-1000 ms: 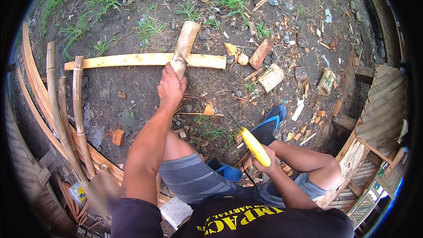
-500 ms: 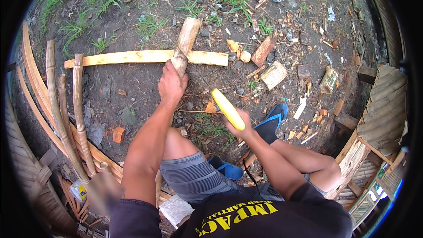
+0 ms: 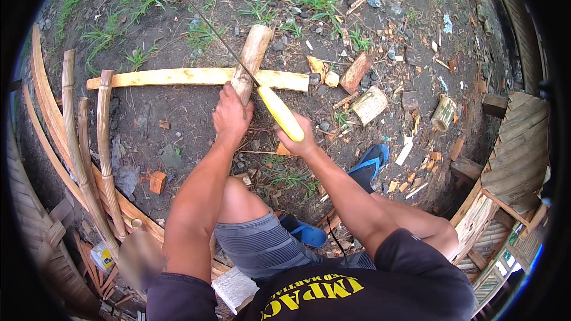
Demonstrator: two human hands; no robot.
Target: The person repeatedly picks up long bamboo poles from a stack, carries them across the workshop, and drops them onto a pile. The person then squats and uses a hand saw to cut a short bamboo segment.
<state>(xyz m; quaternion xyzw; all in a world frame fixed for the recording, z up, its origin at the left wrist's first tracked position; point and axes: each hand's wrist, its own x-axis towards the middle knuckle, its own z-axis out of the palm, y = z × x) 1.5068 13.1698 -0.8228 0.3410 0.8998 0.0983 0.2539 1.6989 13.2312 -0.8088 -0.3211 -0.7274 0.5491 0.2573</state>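
My left hand (image 3: 231, 111) is wrapped round the near end of a short piece of bamboo (image 3: 254, 48), which rests across a long pale wooden strip (image 3: 166, 77) on the soil. My right hand (image 3: 299, 136) grips the yellow handle of a handsaw (image 3: 277, 110). Its thin dark blade crosses the bamboo just beyond my left fingers and sticks out far to the upper left. How deep the blade sits in the bamboo I cannot tell.
Several long bamboo poles and strips (image 3: 102, 154) lie at the left. Cut bamboo pieces (image 3: 370, 104) and wood chips litter the ground at right. My sandalled feet (image 3: 369, 163) are close below the saw. Slatted bamboo panels (image 3: 516, 145) stand at the far right.
My right hand has pushed the saw forward and to the left, so much more blade shows beyond the bamboo. My left hand and the bamboo have stayed in place.
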